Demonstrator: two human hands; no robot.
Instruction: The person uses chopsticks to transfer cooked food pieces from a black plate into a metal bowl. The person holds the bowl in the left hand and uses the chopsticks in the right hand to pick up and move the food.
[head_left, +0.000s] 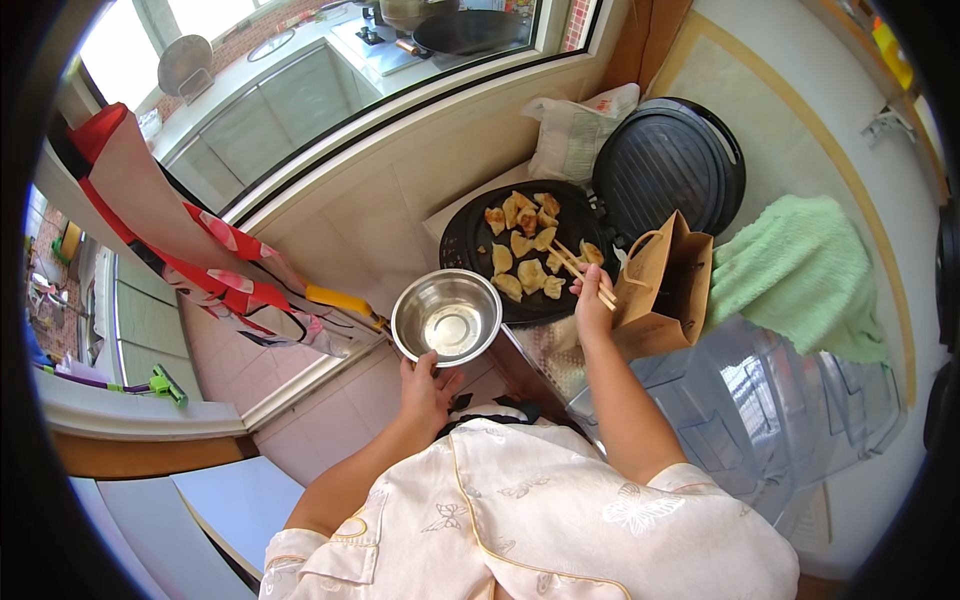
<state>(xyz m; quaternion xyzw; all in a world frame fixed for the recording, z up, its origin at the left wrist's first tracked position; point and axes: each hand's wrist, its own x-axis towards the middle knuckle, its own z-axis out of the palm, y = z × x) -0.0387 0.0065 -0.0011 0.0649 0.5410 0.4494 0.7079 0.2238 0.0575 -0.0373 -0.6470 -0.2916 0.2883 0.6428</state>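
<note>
My left hand (426, 391) grips the near rim of a stainless steel bowl (450, 319), which looks to have only a little clear liquid or shine at its bottom. In my right hand (593, 296) is a pair of wooden chopsticks (576, 271), their tips among browned dumplings (532, 276) on the black plate of an electric griddle (480, 259). Several dumplings lie spread over the plate, the darker ones grouped at its far side. The griddle's ridged lid (660, 169) stands open behind it. The bowl is held left of the griddle's near edge.
A brown paper bag (656, 300) stands right beside my right hand. Beyond it are a green towel (795, 274) and clear plastic containers (720, 405). A white plastic bag (574, 135) sits behind the griddle. A window frame and a red patterned cloth (225, 277) are at left.
</note>
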